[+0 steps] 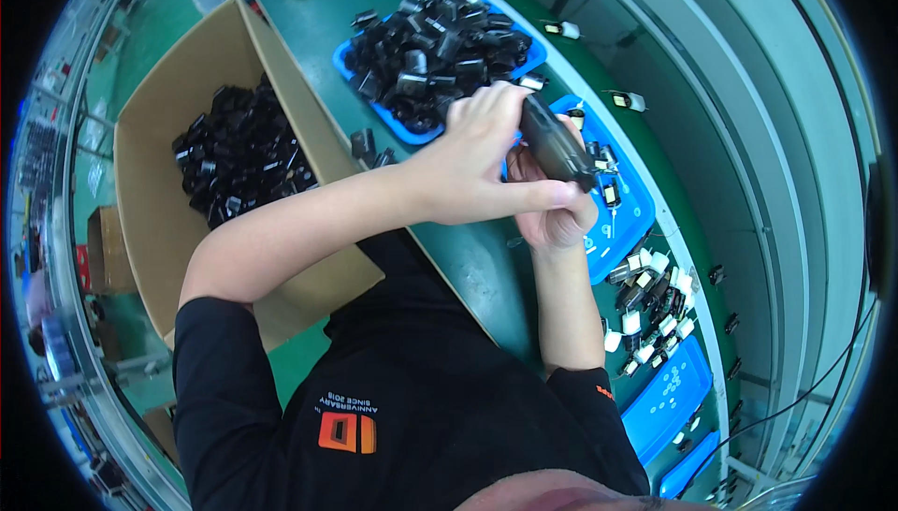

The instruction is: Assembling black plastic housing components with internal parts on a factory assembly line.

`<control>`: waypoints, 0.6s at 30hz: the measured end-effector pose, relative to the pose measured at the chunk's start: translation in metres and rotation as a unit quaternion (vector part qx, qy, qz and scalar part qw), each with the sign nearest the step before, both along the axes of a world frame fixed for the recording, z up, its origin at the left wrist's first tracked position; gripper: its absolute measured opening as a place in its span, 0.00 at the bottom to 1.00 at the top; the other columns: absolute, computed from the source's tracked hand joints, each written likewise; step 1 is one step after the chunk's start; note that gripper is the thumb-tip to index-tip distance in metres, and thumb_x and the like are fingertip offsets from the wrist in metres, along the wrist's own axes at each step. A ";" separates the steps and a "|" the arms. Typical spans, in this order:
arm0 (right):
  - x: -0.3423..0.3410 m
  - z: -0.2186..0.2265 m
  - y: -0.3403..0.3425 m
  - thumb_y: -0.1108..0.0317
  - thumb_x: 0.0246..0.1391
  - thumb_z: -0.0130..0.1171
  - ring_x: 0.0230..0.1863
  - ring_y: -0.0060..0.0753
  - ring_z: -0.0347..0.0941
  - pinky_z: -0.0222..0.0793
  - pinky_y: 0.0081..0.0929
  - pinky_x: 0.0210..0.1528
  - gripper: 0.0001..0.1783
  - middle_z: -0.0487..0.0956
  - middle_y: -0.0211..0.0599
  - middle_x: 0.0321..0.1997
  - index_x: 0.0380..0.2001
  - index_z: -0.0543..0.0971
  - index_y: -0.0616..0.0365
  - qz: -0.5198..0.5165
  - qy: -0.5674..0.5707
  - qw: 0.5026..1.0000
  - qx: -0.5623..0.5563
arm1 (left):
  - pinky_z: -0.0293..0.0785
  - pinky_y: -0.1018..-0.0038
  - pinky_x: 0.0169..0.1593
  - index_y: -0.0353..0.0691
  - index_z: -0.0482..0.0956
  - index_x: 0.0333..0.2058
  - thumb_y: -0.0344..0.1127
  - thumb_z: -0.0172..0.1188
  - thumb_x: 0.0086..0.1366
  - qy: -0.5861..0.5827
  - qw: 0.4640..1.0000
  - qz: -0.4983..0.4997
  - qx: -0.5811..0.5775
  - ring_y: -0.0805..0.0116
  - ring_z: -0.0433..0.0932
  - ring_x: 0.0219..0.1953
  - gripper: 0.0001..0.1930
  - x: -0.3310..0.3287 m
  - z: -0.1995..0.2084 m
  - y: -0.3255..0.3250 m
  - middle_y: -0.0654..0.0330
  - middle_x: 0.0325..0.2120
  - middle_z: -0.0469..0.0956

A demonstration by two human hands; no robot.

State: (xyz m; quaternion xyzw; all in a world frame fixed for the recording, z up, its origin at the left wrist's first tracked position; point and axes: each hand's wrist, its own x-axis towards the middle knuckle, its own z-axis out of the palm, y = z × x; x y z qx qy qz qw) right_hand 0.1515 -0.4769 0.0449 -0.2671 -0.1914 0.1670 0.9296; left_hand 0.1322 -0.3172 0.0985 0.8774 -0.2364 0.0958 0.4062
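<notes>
Head view: L hand grips dark part, fingers at upper end, thumb near lower end. R hand is under/behind it, partly hidden; fingers curled, can't tell exact grip. Part is tilted, held up by near edge of blue tray w/ small pcs. Heaped blue tray beyond; cardboard box w/ black pcs to L. Prob best: keep both ends supported, thumb pressure light & even, stay above tray so drops land there.
</notes>
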 end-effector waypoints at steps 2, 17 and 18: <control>0.012 0.023 -0.012 0.72 0.36 0.71 0.47 0.28 0.72 0.69 0.26 0.49 0.38 0.71 0.38 0.55 0.55 0.69 0.61 0.021 -0.029 0.990 -0.133 | 0.57 0.62 0.57 0.31 0.61 0.55 0.61 0.65 0.53 -0.097 0.995 0.025 0.018 0.52 0.65 0.52 0.43 -0.002 0.004 0.029 0.47 0.47 0.65; 0.191 -0.054 -0.288 0.81 0.43 0.51 0.60 0.56 0.65 0.61 0.41 0.64 0.29 0.71 0.57 0.56 0.54 0.71 0.64 -0.310 -0.117 0.332 -0.883 | 0.71 0.60 0.55 0.43 0.74 0.54 0.57 0.68 0.47 0.513 0.771 0.172 0.335 0.46 0.73 0.52 0.38 -0.190 -0.169 0.331 0.44 0.48 0.73; 0.206 -0.053 -0.264 0.82 0.43 0.50 0.62 0.57 0.64 0.60 0.41 0.64 0.30 0.70 0.55 0.58 0.55 0.70 0.64 -0.296 -0.188 0.371 -0.860 | 0.71 0.60 0.55 0.44 0.74 0.55 0.58 0.68 0.47 0.529 0.758 0.173 0.341 0.46 0.73 0.52 0.38 -0.206 -0.188 0.340 0.44 0.50 0.72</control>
